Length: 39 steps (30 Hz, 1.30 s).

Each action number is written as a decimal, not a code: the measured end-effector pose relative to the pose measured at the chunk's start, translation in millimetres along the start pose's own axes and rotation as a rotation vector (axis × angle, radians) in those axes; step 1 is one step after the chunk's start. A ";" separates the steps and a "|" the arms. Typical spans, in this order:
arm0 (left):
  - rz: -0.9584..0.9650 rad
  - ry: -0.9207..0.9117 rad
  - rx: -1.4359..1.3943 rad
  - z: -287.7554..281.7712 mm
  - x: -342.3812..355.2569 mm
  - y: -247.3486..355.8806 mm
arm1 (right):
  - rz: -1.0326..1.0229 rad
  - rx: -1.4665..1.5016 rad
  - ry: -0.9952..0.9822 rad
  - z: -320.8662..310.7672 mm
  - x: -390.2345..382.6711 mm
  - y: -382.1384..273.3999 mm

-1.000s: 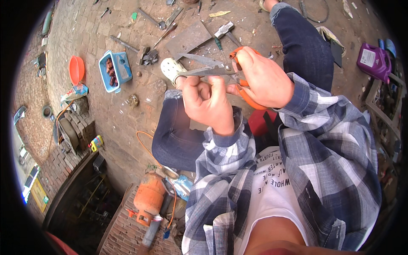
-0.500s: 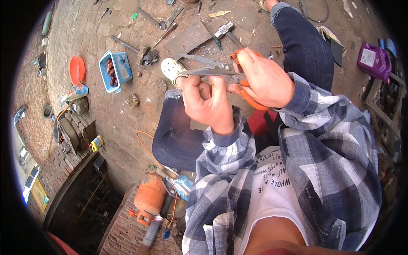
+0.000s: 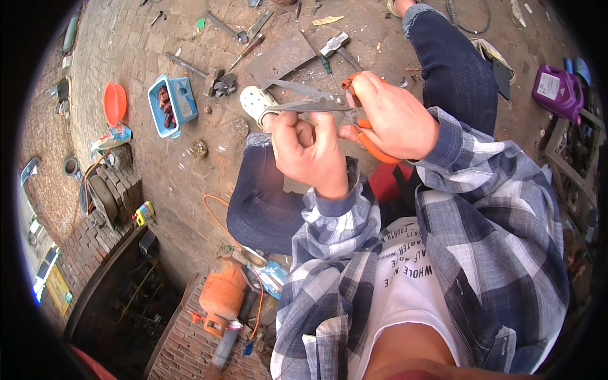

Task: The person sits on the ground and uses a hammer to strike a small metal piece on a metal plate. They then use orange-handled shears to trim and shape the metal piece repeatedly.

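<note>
A pair of large scissors [image 3: 310, 105] with orange handles lies across the middle, its two blades apart and pointing left. My right hand [image 3: 396, 117] is wrapped round the orange handles. Under the lower blade, my left hand [image 3: 310, 152] has its fingers curled, with thumb and fingertips against the blade's edge. Whether anything small sits between those fingers is hidden. Beyond the blades a flat metal plate [image 3: 278, 58] rests on the ground, with a hammer [image 3: 334, 44] and a green-handled screwdriver [image 3: 325, 65] next to it.
A blue plastic tub [image 3: 183, 98] with dark reddish pieces stands left, near an orange-red basin [image 3: 115, 104]. More hand tools, such as a long-handled hammer [image 3: 225, 28], lie farther off. An orange gas cylinder [image 3: 223, 290] lies lower left; a purple jug [image 3: 557, 94] stands right.
</note>
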<state>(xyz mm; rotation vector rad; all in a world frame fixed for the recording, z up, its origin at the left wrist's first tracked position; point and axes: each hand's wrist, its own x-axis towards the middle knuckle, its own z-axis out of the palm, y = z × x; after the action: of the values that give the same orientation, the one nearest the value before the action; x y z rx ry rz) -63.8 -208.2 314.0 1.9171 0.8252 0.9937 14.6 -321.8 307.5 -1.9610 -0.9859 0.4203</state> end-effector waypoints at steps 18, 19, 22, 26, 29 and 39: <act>-0.030 -0.011 -0.043 0.1 -0.3 -4.4 | 0.046 -0.096 0.026 1.3 -0.6 -1.6; -0.048 -0.008 -0.057 0.2 -0.3 -2.7 | 0.052 -0.101 0.023 1.3 -0.5 -2.0; -0.088 0.004 -0.098 1.0 -0.2 3.1 | 0.114 -0.074 -0.036 0.9 0.3 -3.4; -0.047 -0.020 -0.072 0.4 -0.6 2.4 | 0.030 -0.043 0.034 2.3 0.0 -0.3; -0.006 -0.020 -0.045 -0.4 -2.1 -4.9 | 0.013 -0.043 0.034 2.5 0.1 -0.2; -0.028 -0.035 -0.052 -0.5 -1.9 -5.4 | 0.060 -0.065 0.002 3.0 -1.5 -0.5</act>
<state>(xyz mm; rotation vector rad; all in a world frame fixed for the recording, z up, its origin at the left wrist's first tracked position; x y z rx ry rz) -66.2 -207.1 308.8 1.8691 0.7967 0.9528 11.6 -321.1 306.2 -2.0536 -0.9516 0.4240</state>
